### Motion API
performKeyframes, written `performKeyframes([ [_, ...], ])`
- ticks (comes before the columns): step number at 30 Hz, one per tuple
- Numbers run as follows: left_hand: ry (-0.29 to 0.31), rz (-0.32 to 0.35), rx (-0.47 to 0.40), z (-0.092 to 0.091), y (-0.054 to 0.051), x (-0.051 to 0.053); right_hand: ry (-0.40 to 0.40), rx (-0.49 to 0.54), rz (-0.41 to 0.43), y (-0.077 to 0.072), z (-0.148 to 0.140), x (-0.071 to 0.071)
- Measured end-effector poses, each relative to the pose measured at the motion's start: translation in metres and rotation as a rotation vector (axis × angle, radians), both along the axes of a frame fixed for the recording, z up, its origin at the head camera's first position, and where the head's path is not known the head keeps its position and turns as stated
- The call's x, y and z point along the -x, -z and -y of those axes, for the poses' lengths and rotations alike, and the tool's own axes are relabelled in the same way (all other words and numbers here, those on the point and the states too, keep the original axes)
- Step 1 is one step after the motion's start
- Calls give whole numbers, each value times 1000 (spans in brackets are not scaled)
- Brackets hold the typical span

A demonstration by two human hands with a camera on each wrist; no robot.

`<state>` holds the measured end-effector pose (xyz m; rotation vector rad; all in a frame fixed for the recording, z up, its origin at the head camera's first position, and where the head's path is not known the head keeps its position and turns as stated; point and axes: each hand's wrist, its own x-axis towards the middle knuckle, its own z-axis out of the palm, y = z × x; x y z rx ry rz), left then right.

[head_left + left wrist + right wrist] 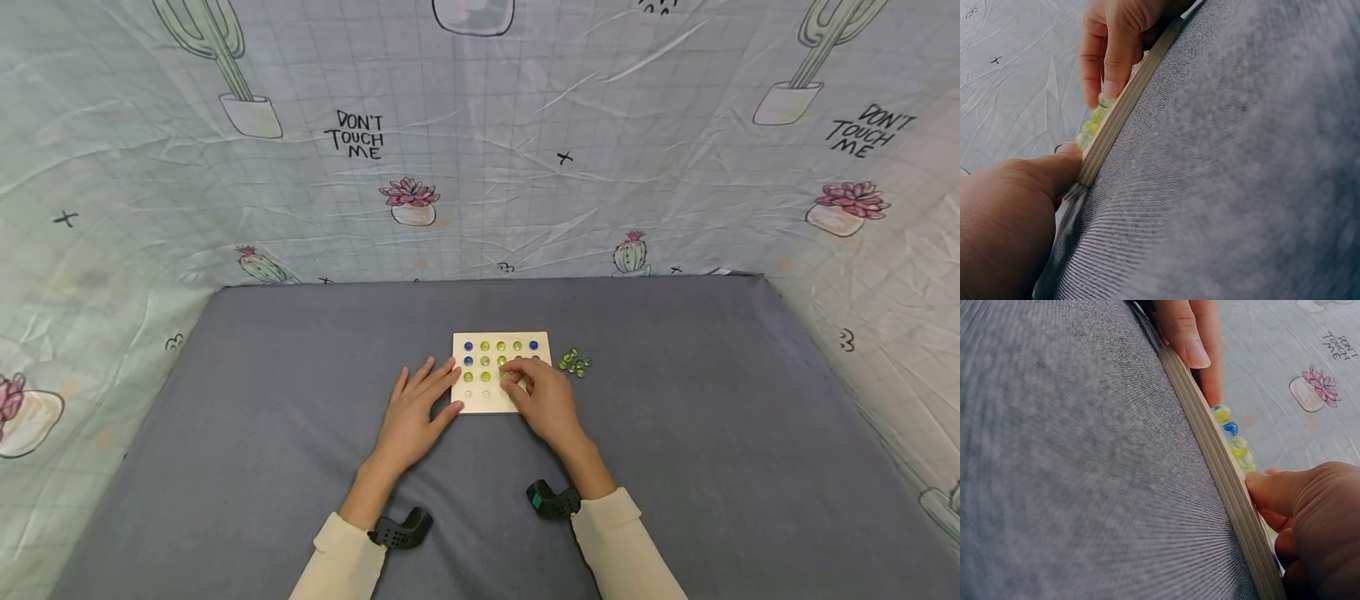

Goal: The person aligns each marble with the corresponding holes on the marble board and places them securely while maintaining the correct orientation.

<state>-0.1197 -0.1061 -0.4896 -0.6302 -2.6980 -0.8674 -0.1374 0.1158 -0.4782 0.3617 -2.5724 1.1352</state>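
A pale wooden board (pixel 476 406) with rows of round holes lies on the grey cloth. Blue marbles (pixel 468 361) and yellow-green marbles (pixel 485 377) sit in its upper rows. Some holes in the row nearest the person hold nothing; others are hidden. My left hand (pixel 411 418) rests with spread fingers at the board's left edge, its thumb (pixel 1063 164) by the near corner. Over the third row, my right hand (pixel 546 402) pinches a yellow-green marble (pixel 505 377) between thumb and fingertips. The left wrist view shows that marble (pixel 1105 100) at the right thumb's tip.
Several loose green marbles (pixel 575 363) lie on the cloth just right of the board. A grey cloth (pixel 262 400) covers the table. Behind it and at both sides hangs a pale printed curtain (pixel 480 150). Each wrist wears a black device (pixel 402 530).
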Motion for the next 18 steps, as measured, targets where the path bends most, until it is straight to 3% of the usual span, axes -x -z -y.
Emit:
performKeyframes([
  [13, 4, 6, 8, 2, -1, 3, 10, 10, 7, -1, 2, 2],
  [18, 10, 1, 5, 3, -2, 4, -20, 49, 10, -3, 0, 3],
])
